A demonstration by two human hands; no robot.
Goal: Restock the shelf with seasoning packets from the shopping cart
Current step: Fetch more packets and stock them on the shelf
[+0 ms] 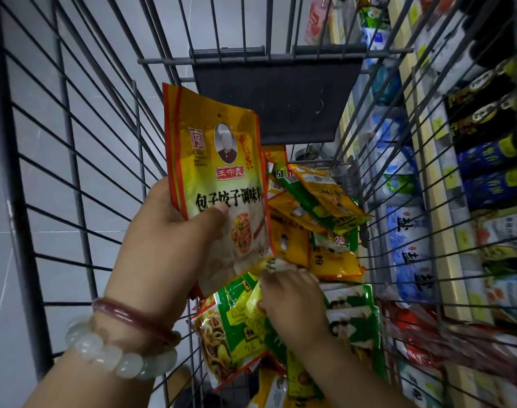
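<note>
Packet reading "包子饺子调味", last character perhaps "料", in left hand.

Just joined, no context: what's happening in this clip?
A person is picking seasoning packets out of a grey wire shopping cart. The left hand holds up a small stack of yellow-and-red packets; the right hand reaches into the loose pile of yellow and green packets. Stocked shelves stand beyond the cart's right side.

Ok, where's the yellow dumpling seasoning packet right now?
In the head view, left of centre, the yellow seasoning packet is held upright by the left hand above the packet pile in the shopping cart.
</note>
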